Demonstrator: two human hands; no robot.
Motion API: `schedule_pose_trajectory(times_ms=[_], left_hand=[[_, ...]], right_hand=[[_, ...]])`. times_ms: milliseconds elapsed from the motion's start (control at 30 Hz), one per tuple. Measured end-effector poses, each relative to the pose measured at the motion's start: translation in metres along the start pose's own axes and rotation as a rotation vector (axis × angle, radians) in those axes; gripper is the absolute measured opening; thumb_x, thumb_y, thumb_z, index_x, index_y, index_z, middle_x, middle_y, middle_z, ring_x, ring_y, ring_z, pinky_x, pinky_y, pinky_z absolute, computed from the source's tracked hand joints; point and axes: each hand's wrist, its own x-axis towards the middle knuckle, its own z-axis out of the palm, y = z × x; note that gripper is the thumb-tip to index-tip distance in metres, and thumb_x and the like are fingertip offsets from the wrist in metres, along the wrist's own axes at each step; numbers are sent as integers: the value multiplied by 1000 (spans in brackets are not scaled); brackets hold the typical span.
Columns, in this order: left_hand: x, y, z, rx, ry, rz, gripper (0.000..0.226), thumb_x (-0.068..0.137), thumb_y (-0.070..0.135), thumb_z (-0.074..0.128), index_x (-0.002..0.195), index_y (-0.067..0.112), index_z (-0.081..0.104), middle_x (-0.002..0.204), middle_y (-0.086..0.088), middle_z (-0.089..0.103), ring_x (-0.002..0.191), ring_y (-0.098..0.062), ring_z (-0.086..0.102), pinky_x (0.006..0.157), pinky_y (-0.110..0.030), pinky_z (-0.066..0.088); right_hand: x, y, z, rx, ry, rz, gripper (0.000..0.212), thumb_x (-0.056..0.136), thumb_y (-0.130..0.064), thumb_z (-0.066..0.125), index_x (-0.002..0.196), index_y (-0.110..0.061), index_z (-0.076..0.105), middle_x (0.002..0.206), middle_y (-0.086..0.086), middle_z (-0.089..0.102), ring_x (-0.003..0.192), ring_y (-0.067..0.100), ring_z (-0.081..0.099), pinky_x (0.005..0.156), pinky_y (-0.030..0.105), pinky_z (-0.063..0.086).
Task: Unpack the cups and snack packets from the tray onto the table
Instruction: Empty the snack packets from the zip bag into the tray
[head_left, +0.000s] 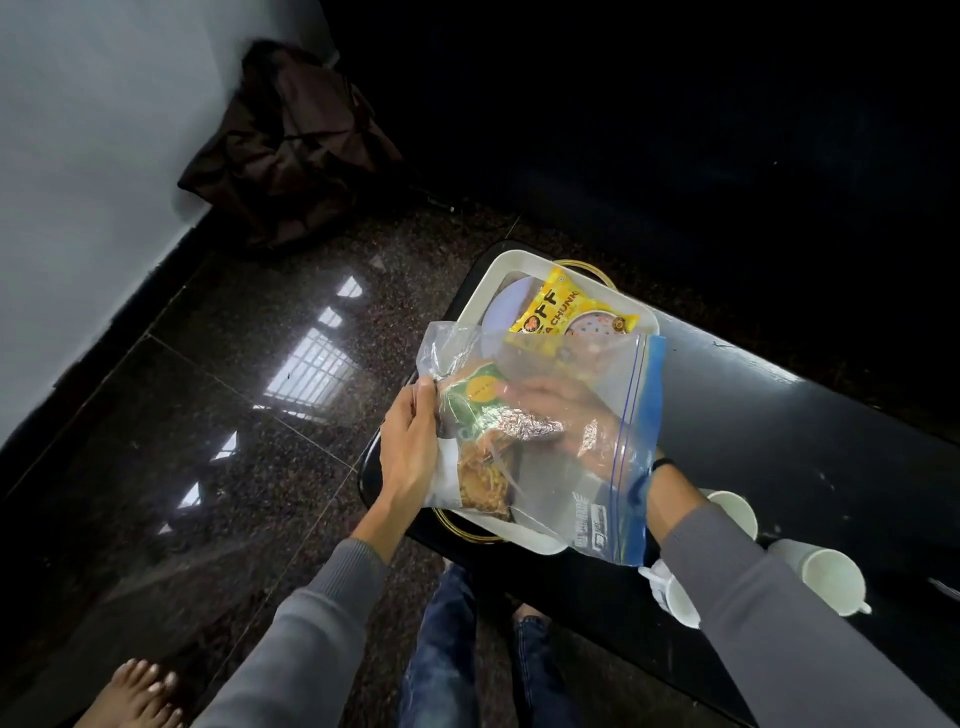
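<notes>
Three white cups (831, 577) sit by the black table's (779, 431) near edge, at 4 o'clock from the zip bag (597, 514). Left hand (410, 447) pinches the bag's end. Right hand (561, 415) is wrist-deep inside, fingers on the green packet (478, 400), can't tell if it's gripping. Bag's over the white tray (493, 267), yellow packet (561, 306) at 12. Tabletop runs on toward 3.

White wall (78, 156); glossy speckled floor (171, 457), barred-window reflection (311, 370); dark bag (291, 145) in corner.

White tray (506, 262); yellow snack packet (566, 306); clear blue-edged bag (636, 441); black table (805, 426)
</notes>
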Motion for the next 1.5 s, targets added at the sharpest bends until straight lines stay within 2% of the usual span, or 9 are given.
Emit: schedule_pose_trajectory(times_ms=[133,233,367,467,567,667,767,967,1500], left_hand=[[1,-5,9,39,8,34,39,103,51,48,75,25,54,59,20,62,57,-1,53,67,-36,46],[6,-6,9,-16,-30,23,37,100,54,54,74,28,57,65,13,64,63,-8,57,69,-38,48],[18,2,7,-92,-279,-105,54,89,61,68,53,22,59,67,-4,67,63,-17,61,71,-33,50],[20,4,4,-40,-336,-172,44,86,53,75,71,12,77,76,-6,79,68,-26,71,68,-37,57],[18,2,-1,-129,-265,-107,49,94,46,68,83,-2,74,83,-22,75,71,-31,65,70,-46,56],[16,1,-12,-258,-181,-110,40,97,41,64,87,4,75,78,-12,77,60,-23,71,54,-34,61],[20,-4,-26,-253,-101,-137,33,98,42,64,76,22,79,72,-2,78,58,-15,73,51,-29,60],[28,-11,-51,-334,-15,-221,37,92,47,69,97,11,76,93,-13,79,72,-22,76,67,-37,65],[26,-25,-74,-424,45,-251,37,92,52,66,95,18,79,87,-2,82,75,-17,78,62,-31,64]], right_hand=[[-2,7,0,-18,-10,-3,47,89,-4,76,135,-4,64,129,10,69,111,17,69,87,18,55],[-7,14,-6,244,155,-17,46,74,-9,89,115,-25,75,88,-6,80,67,-2,74,53,11,54],[-12,13,-11,457,155,38,32,75,-6,87,103,-16,75,76,-2,80,64,9,77,49,21,58],[-12,11,-20,252,171,84,14,78,-13,88,73,-12,75,59,-1,74,46,6,69,42,19,55],[-16,13,-30,256,188,29,12,79,-22,88,80,-12,82,77,1,78,60,8,73,52,22,58],[-24,17,-38,293,253,-23,32,78,-26,85,104,-10,80,93,-4,77,79,11,70,77,35,63],[-36,12,-45,356,293,-93,7,80,-32,77,83,-27,80,77,-7,74,64,6,65,55,23,53],[-52,14,-59,593,472,-217,13,71,-32,71,77,-21,68,70,5,66,51,16,54,36,22,33],[-22,65,-38,623,842,-8,29,78,-30,67,104,-18,67,90,-2,74,76,13,67,52,25,47]])
